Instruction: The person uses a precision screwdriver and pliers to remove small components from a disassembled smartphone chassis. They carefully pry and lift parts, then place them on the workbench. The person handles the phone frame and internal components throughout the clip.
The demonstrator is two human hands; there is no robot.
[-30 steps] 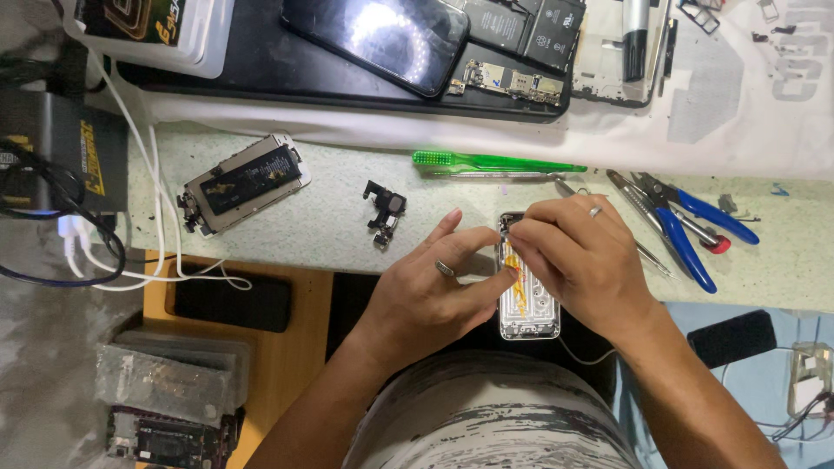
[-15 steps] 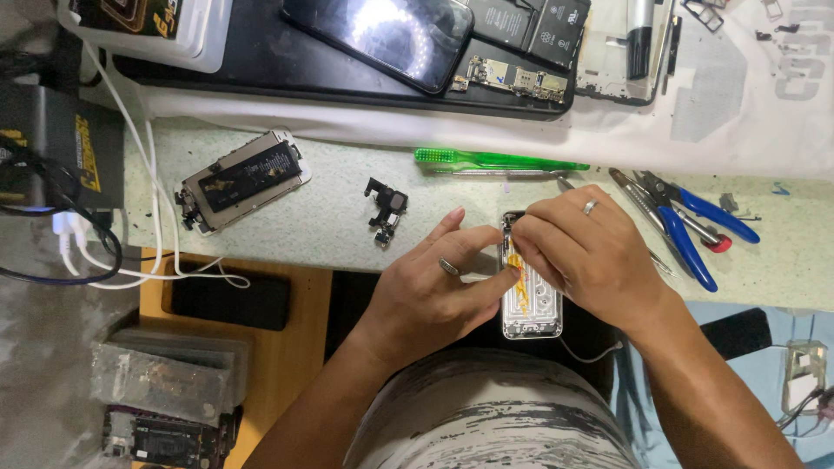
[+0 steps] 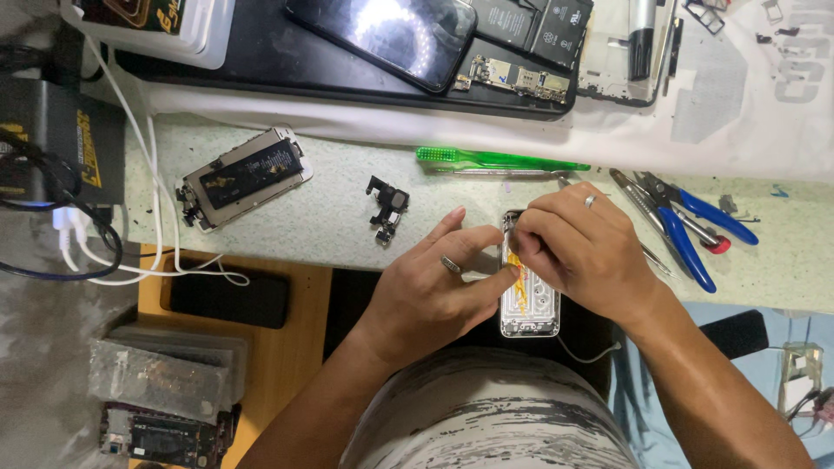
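Observation:
An opened silver phone housing (image 3: 528, 306) lies at the near edge of the speckled worktop (image 3: 339, 217), with a yellow-orange flex strip showing inside. My left hand (image 3: 434, 291), with a ring on one finger, braces the housing's left side, thumb against its edge. My right hand (image 3: 580, 247), also ringed, covers the housing's upper half with its fingertips pinched together over the inside. Whether a small tool or part sits in that pinch is hidden by the fingers.
A small black camera module (image 3: 385, 205) lies left of my hands, and a detached phone screen assembly (image 3: 241, 176) farther left. A green toothbrush (image 3: 499, 160), metal tweezers (image 3: 499, 174) and blue-handled pliers (image 3: 691, 227) lie behind. A black tray (image 3: 261, 61) holds a phone, batteries and boards.
Both hands stay on the housing; the right fingers have shifted only slightly over its upper part. Nothing else has moved.

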